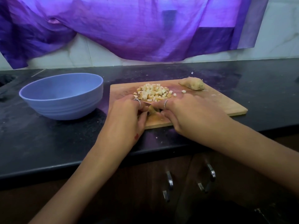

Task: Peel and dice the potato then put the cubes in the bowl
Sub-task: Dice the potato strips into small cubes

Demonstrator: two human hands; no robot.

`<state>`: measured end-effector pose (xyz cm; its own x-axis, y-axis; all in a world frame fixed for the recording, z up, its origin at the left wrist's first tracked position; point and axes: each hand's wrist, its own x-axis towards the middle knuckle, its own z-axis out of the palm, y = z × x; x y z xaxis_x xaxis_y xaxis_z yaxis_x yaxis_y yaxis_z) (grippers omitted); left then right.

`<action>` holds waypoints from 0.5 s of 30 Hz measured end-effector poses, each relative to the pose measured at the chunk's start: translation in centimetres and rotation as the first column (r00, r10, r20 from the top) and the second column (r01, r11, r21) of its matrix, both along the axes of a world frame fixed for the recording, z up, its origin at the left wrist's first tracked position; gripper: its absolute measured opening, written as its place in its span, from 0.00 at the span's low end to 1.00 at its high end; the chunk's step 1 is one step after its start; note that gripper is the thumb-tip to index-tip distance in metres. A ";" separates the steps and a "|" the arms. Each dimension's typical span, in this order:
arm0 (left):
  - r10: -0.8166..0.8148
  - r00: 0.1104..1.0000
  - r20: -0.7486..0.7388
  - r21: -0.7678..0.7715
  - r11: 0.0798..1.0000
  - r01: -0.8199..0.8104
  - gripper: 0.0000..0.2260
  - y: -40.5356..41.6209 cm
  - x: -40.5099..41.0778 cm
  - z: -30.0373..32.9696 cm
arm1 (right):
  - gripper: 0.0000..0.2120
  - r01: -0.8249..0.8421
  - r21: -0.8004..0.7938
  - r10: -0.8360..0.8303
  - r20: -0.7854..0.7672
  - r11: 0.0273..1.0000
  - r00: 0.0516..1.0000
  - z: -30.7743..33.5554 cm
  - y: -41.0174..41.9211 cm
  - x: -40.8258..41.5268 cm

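A pile of small pale potato cubes (153,92) lies on the wooden cutting board (218,102). At the board's near left corner my left hand (127,117) curls its fingers round a remaining potato piece (152,110). My right hand (191,113) is right beside it, fingers curled round a knife. Only a short bit of the knife blade (147,102) shows between the two hands, and the handle is hidden. The blue bowl (64,104) stands to the left of the board with nothing visible inside.
A lump of potato or peelings (192,85) sits at the board's far right corner, with a stray cube (183,91) near it. The black counter (48,143) carries the board and bowl. A purple cloth (145,29) hangs on the wall behind. Cabinet handles (169,185) are below.
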<state>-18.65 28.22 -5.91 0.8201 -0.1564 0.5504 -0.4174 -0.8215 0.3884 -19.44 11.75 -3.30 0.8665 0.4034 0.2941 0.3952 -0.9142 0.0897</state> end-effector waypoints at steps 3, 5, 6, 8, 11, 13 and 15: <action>-0.011 1.000 0.003 -0.032 0.999 0.011 0.06 0.0 0.0 -0.1 | 0.24 0.029 -0.034 -0.031 -0.055 0.999 0.998 -0.6 -1.1 -1.5; 0.008 1.000 -0.011 -0.024 1.000 -0.008 0.06 0.0 0.1 -0.1 | 0.25 0.068 -0.071 -0.072 -0.053 0.995 0.996 -0.9 -2.5 -2.7; 0.023 1.000 -0.013 -0.014 1.000 -0.023 0.06 -0.1 0.1 -0.2 | 0.24 0.085 -0.077 -0.086 -0.020 0.993 0.996 -0.9 -3.2 -2.9; 0.040 0.999 -0.012 -0.002 0.999 -0.041 0.07 0.0 0.0 -0.2 | 0.20 0.107 -0.051 -0.104 0.058 0.993 0.993 -0.9 -4.1 -2.6; 0.053 0.999 -0.008 -0.015 0.998 -0.053 0.08 -0.1 -0.5 0.0 | 0.20 0.089 0.119 -0.095 0.049 0.989 0.994 -0.7 -3.3 -2.4; 0.065 0.998 -0.007 -0.020 0.998 -0.065 0.08 -0.1 -0.8 0.1 | 0.19 0.038 0.181 -0.044 0.031 0.983 0.999 -0.8 -2.4 -2.4; 0.067 0.998 -0.006 -0.017 0.998 -0.067 0.08 -0.2 -1.0 0.1 | 0.19 0.008 0.168 -0.014 0.035 0.986 0.999 -0.9 -1.7 -2.6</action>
<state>-19.70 28.05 -5.78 0.8313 -0.0916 0.5482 -0.3593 -0.8411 0.4043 -22.02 10.07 -4.17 0.8580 0.3364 0.3881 0.3846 -0.9216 -0.0515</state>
